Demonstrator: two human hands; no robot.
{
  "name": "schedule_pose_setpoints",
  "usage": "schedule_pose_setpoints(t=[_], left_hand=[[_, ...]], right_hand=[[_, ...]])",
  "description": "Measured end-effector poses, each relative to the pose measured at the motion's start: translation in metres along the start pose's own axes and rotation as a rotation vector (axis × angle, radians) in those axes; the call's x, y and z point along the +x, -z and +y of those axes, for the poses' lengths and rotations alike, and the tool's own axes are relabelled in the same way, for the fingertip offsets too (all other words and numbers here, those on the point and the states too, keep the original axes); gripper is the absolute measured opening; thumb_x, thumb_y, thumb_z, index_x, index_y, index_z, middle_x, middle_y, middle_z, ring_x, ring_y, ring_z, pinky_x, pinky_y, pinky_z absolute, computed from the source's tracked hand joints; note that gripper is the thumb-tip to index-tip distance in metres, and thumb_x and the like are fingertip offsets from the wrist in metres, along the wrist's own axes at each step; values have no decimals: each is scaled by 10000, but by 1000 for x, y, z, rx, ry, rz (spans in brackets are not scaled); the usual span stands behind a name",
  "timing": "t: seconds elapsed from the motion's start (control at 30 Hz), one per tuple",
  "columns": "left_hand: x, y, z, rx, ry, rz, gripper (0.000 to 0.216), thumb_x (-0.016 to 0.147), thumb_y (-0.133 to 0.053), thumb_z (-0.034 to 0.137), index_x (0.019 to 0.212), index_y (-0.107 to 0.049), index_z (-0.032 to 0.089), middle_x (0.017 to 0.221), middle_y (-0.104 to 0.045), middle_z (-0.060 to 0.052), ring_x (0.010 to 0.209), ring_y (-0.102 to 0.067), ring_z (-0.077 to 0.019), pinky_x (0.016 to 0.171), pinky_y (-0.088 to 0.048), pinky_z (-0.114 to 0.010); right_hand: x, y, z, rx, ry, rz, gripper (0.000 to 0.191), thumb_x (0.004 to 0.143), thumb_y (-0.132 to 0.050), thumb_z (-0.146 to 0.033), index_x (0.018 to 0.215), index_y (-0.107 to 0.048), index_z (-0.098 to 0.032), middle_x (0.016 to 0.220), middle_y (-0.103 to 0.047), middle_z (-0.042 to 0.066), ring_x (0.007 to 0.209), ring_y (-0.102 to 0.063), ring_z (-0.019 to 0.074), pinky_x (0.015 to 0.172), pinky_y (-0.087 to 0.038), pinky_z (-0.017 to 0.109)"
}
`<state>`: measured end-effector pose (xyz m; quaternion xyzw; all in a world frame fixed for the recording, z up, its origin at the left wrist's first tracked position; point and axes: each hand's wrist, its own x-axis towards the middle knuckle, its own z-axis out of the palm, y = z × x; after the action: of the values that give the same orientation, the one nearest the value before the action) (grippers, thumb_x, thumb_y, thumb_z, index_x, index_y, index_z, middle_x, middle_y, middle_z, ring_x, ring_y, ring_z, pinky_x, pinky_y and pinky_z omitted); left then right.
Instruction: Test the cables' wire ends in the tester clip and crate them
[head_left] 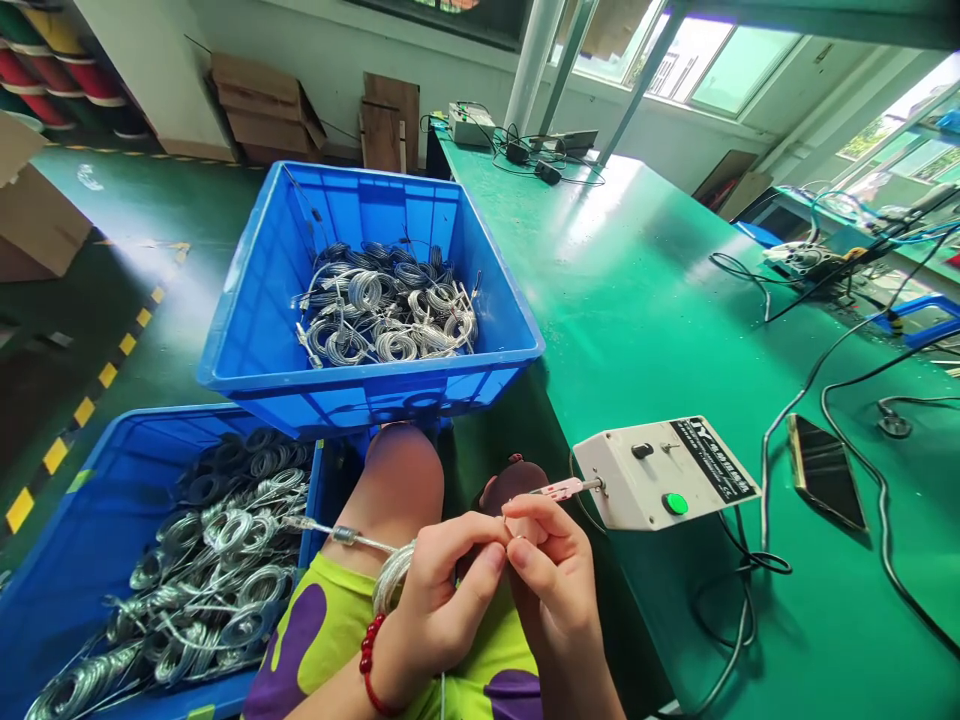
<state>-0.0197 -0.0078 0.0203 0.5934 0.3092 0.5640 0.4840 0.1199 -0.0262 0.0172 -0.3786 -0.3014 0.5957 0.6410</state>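
Note:
My left hand (454, 585), with a red bead bracelet on its wrist, is closed around a coiled clear-jacketed cable (393, 578). The cable's metal plug end (345, 535) sticks out to the left over my thigh. My right hand (553, 570) meets the left one, thumb and index finger pinched together. Something thin shows between the fingertips of both hands, too small to name. Just beyond the right hand, a pink and white rod-like piece (562, 489) projects from a white control box (660, 475) with a green button and a black knob.
A blue bin (375, 385) with coiled cables (397, 310) stands ahead; another blue bin (45, 560) of coils is at left. On the green table (637, 330) lie a phone (829, 475) and black power cords (885, 520). Cardboard boxes (262, 110) stand by the wall.

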Motion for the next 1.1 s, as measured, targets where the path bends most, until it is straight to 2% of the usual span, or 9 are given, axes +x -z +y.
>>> schedule_pose_setpoints(t=[0.17, 0.3, 0.47, 0.6, 0.7, 0.8, 0.9, 1.0, 1.1], left_hand=[[-6, 2, -2, 94, -42, 66, 243, 1103, -706, 174, 1241, -849, 313, 1038, -880, -10, 850, -805, -153, 850, -651, -200], [-3, 1, 0, 46, -32, 24, 242, 1120, -685, 196, 1239, -863, 310, 937, -842, 2, 715, -732, -126, 728, -622, -177], [1, 0, 2, 6, -36, 0, 266, 1136, -647, 174, 1256, -848, 299, 918, -825, 2, 732, -749, -126, 704, -603, -170], [0, 0, -1, 13, -61, 48, 234, 1150, -638, 182, 1259, -822, 276, 1005, -857, -21, 835, -797, -146, 777, -626, -183], [0, 0, -2, 26, -45, 89, 200, 1156, -639, 191, 1217, -816, 260, 961, -843, -11, 803, -773, -135, 758, -613, -172], [-1, 0, -2, 47, -21, 79, 209, 1154, -646, 186, 1238, -823, 260, 952, -837, -6, 768, -743, -125, 730, -593, -172], [-2, -1, -3, 44, 9, 72, 222, 1157, -640, 177, 1259, -821, 254, 1012, -848, -23, 821, -772, -140, 754, -613, -188], [-2, -2, -4, 32, 12, 93, 182, 1146, -663, 176, 1230, -814, 235, 1002, -838, -27, 812, -767, -141, 739, -615, -189], [-1, -3, -4, 33, 3, 106, 136, 1124, -703, 170, 1200, -797, 231, 966, -817, -14, 769, -734, -128, 709, -595, -183]], right_hand=[[-4, 1, 8, 29, 17, 1, 152, 905, -981, -342, 928, -864, -248, 741, -634, -15, 680, -531, 135, 650, -488, 252], [0, -3, 7, 153, 46, -37, 137, 891, -986, -315, 893, -857, -271, 750, -646, -8, 713, -556, 147, 685, -524, 266], [3, -13, -2, 149, 82, -27, 113, 927, -965, -311, 883, -863, -289, 749, -634, -10, 705, -570, 140, 682, -518, 257], [2, -12, -2, -21, 111, -21, 80, 956, -951, -359, 993, -916, -298, 694, -581, -28, 640, -521, 126, 627, -491, 246], [0, -9, 1, -224, 152, 44, 189, 933, -975, -344, 1110, -933, -291, 661, -560, -49, 607, -502, 113, 610, -490, 234], [0, -8, 1, -323, 198, 106, 115, 933, -973, -350, 1018, -946, -279, 666, -656, -23, 596, -544, 117, 585, -503, 231], [0, -9, -1, -344, 208, 146, 109, 915, -988, -370, 954, -956, -274, 672, -750, 10, 587, -616, 135, 573, -547, 242], [0, -11, -2, -334, 145, 181, 147, 894, -1008, -388, 975, -971, -271, 765, -858, 61, 633, -735, 179, 606, -619, 273], [-1, -13, -2, -298, 96, 195, 153, 896, -1008, -403, 991, -979, -287, 809, -892, 78, 620, -751, 182, 567, -609, 263]])
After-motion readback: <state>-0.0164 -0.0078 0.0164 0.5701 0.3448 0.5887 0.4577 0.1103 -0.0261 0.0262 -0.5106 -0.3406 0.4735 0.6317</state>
